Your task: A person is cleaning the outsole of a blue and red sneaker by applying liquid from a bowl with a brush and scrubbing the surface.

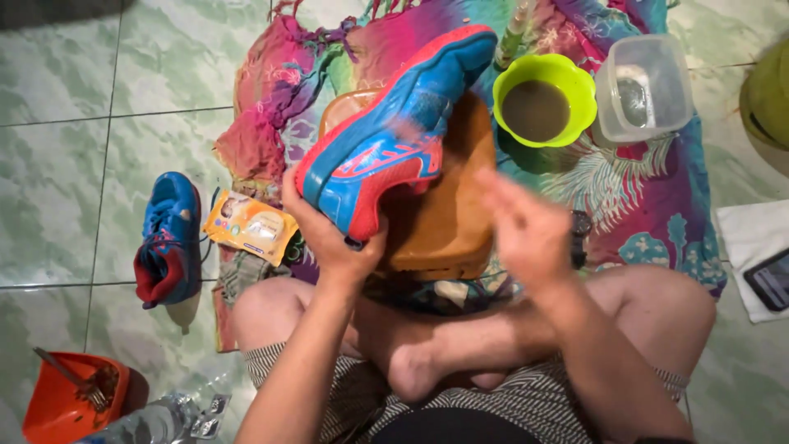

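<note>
Beside green bowl, shoe in left hand

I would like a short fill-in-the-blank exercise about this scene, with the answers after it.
1. The left hand holds a blue and red ____.
2. The green bowl contains a ____ liquid.
3. The second shoe lies on the tiled ____.
4. The clear plastic container stands to the ____ of the green bowl in the picture.

Answers: shoe; brown; floor; right
</note>
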